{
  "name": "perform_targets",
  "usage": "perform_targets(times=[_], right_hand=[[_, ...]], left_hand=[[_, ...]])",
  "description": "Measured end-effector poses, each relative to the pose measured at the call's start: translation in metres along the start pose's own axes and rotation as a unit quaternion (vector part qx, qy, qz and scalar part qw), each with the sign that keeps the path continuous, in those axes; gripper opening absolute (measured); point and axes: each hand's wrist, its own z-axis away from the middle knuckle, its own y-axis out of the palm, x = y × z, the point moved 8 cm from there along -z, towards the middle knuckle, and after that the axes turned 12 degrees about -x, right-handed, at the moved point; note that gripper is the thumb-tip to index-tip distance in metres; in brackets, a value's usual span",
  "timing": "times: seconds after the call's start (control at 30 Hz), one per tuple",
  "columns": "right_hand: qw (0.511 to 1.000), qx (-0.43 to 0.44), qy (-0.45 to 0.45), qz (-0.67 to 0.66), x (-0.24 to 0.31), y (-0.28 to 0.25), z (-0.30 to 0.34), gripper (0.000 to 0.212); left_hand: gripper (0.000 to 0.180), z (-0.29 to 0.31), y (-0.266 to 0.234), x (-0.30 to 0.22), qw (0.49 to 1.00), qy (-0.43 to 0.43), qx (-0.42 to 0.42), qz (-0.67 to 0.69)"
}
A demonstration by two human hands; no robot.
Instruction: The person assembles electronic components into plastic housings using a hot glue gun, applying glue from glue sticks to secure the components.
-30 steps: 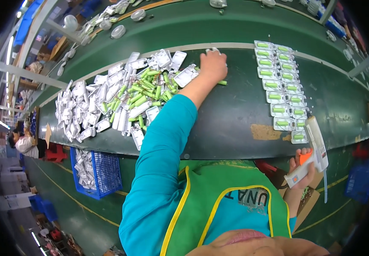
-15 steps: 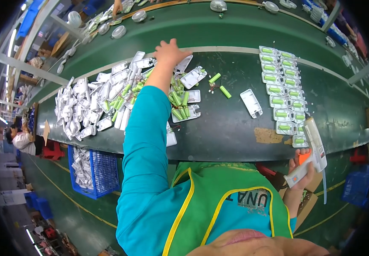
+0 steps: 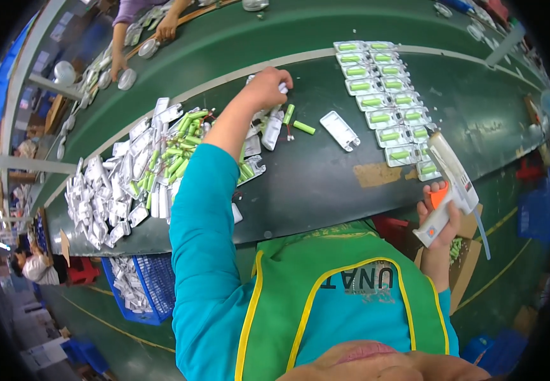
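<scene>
My left hand [image 3: 266,89] is stretched to the far side of the dark table, its fingers closed on a white plastic shell [image 3: 282,87], mostly hidden by them. Under and beside that wrist lie more white shells [image 3: 272,131] and a heap of green battery cells [image 3: 176,152] with thin wires. Two cells [image 3: 303,127] lie apart to the right, near a lone shell [image 3: 340,131] with its hollow side up. At the table's right front, my right hand [image 3: 441,219] grips a white hot glue gun [image 3: 456,168], fingers at its orange trigger, nozzle pointing toward the table.
Two columns of shells with green cells [image 3: 376,118] stand right of centre. A large pile of white shells [image 3: 107,190] covers the left. Beyond runs a green conveyor belt [image 3: 326,28], with a co-worker's hands [image 3: 167,26] behind it. A blue crate [image 3: 157,286] sits below the table.
My left hand has gone from spread fingers above the shells to closed fingers holding one. The whole view has shifted, and a co-worker's arms now show more fully. The glue gun stays in my right hand.
</scene>
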Motion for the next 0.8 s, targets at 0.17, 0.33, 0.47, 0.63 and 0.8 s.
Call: perform_targets(times=[0.17,0.33,0.47,0.63,0.8], right_hand=[[1.000,-0.025,0.011,-0.010,-0.002,-0.001,0.002,0.046],[0.999,-0.033,0.024,-0.025,-0.001,-0.008,0.003,0.046],[0.999,-0.032,0.033,-0.029,-0.003,-0.009,0.000,0.044],[0.998,-0.029,0.039,-0.031,-0.006,-0.009,-0.004,0.043],[0.998,-0.043,0.042,-0.027,-0.008,-0.013,-0.008,0.043]], left_hand=[[0.033,0.021,0.032,-0.085,0.989,0.112,0.026,0.095],[0.050,0.059,0.034,-0.139,0.974,0.184,0.032,0.132],[0.043,0.064,0.028,-0.138,0.963,0.117,0.092,0.224],[0.045,0.072,0.014,-0.145,0.960,0.141,0.027,0.242],[0.052,0.117,0.038,-0.203,0.933,0.293,0.062,0.201]])
